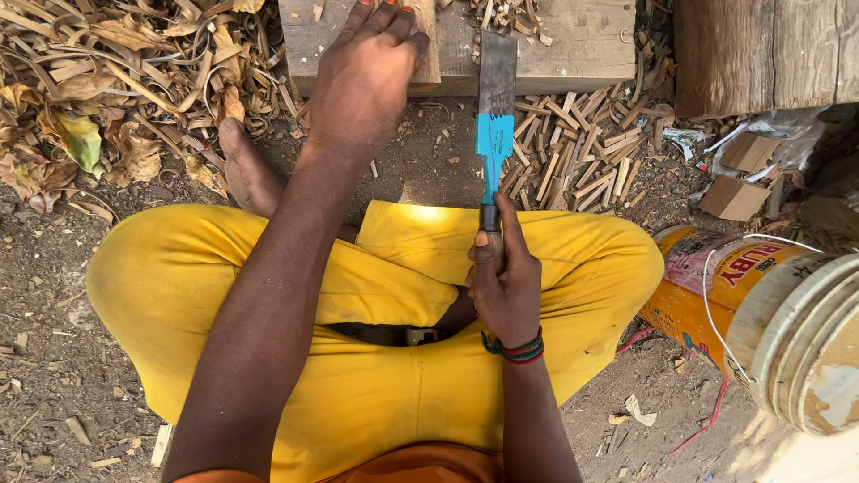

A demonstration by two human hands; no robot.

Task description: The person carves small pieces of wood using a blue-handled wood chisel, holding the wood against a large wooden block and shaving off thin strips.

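The small wood piece (428, 45) stands on the wooden block (573, 45), held steady under the left hand (367, 80), whose fingers curl over it. Just beside it, the broad blade (496, 107), part blue, lies tip-forward on the block; the right hand (506, 286) is closed round its handle. Judged step: splitting. A clean cut calls for fingers clear of the edge. Cut sticks (582, 152) lie below the block on the ground; a yellow bucket (716, 286) lies at right.

Pretty cramped here. The wooden block (573, 45) walls off the top, the yellow bucket (716, 295) crowds the right, and the cut stick pile (582, 152) clutters the ground. Bare dirt (420, 156) below the block stays open between the hands.
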